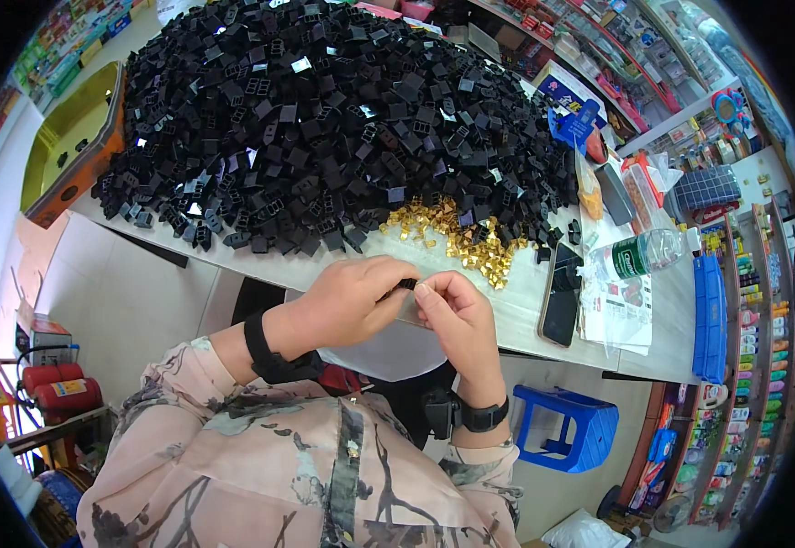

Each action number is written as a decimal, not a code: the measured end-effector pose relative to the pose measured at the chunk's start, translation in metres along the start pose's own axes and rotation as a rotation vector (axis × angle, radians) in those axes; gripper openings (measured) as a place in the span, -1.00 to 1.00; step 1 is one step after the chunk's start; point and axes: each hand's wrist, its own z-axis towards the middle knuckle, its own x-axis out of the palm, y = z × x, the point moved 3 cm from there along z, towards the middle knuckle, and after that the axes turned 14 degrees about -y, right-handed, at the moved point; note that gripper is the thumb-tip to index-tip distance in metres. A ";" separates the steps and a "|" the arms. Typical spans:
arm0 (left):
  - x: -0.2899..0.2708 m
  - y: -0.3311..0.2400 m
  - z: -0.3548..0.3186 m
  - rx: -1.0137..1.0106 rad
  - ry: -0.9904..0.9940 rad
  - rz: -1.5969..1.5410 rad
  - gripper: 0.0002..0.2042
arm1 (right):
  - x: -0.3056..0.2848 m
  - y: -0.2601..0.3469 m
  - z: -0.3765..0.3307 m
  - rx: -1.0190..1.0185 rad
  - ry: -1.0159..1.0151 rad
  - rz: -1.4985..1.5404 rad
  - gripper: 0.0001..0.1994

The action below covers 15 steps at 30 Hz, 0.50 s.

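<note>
Just off the table's front edge, my left hand (352, 297) is closed around a small black plastic housing (405, 284), of which only one slotted end shows between the fingers. Thumb and forefinger of my right hand (459, 321) are pinched together at that end. Whatever sits between those right fingertips is too small to make out. Behind both hands, a loose scatter of small gold metal pieces (484, 251) lies on the white table (370, 248). A large heap of similar black housings (315, 119) rises beyond it.
A dark phone (561, 297) lies right of the gold pieces, near papers (630, 315) and a plastic bottle (644, 254). An orange-sided box (73, 151) stands at the heap's left. A blue stool (566, 429) is below right. Stocked shelves (749, 365) line the right side.
</note>
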 end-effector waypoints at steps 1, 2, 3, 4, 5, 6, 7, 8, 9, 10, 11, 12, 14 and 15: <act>0.000 -0.001 0.000 0.015 -0.004 -0.003 -0.80 | -0.001 0.002 0.000 0.022 0.025 0.001 -0.89; 0.000 -0.001 -0.001 0.031 -0.009 -0.006 -0.80 | -0.001 0.004 0.000 0.044 0.049 0.003 -0.88; -0.001 -0.001 -0.001 0.031 -0.008 -0.007 -0.80 | -0.001 0.004 0.000 0.065 0.074 0.004 -0.88; -0.001 -0.001 -0.001 0.029 -0.007 -0.010 -0.80 | -0.001 0.004 0.001 0.065 0.072 0.004 -0.88; -0.002 0.000 -0.002 0.027 -0.007 -0.011 -0.79 | 0.000 0.002 0.001 0.060 0.088 0.008 -0.88; -0.002 0.000 -0.002 0.025 -0.007 -0.012 -0.79 | 0.000 0.001 0.002 0.054 0.105 0.013 -0.88; -0.002 0.001 -0.002 0.025 -0.007 -0.012 -0.79 | 0.001 0.001 0.002 0.048 0.121 0.017 -0.87; -0.002 0.001 -0.002 0.034 -0.001 -0.018 -0.79 | 0.000 0.001 0.002 0.047 0.121 0.017 -0.87; -0.002 0.000 -0.001 0.043 0.005 -0.023 -0.80 | -0.001 0.002 0.002 0.040 0.133 0.023 -0.87; -0.002 0.000 -0.001 0.052 0.011 -0.028 -0.80 | -0.002 0.003 0.003 0.033 0.144 0.029 -0.86; -0.003 0.000 -0.001 0.054 0.011 -0.027 -0.80 | -0.002 0.004 0.004 0.025 0.156 0.035 -0.86; -0.003 0.002 -0.001 -0.104 0.025 -0.119 -0.81 | -0.003 0.004 0.005 0.023 0.156 0.035 -0.86; -0.003 0.006 -0.002 -0.420 0.052 -0.303 -0.82 | -0.007 0.004 0.011 0.030 0.050 0.013 -0.85; -0.004 0.006 -0.001 -0.419 0.052 -0.302 -0.82 | -0.008 0.003 0.014 0.035 -0.004 0.002 -0.84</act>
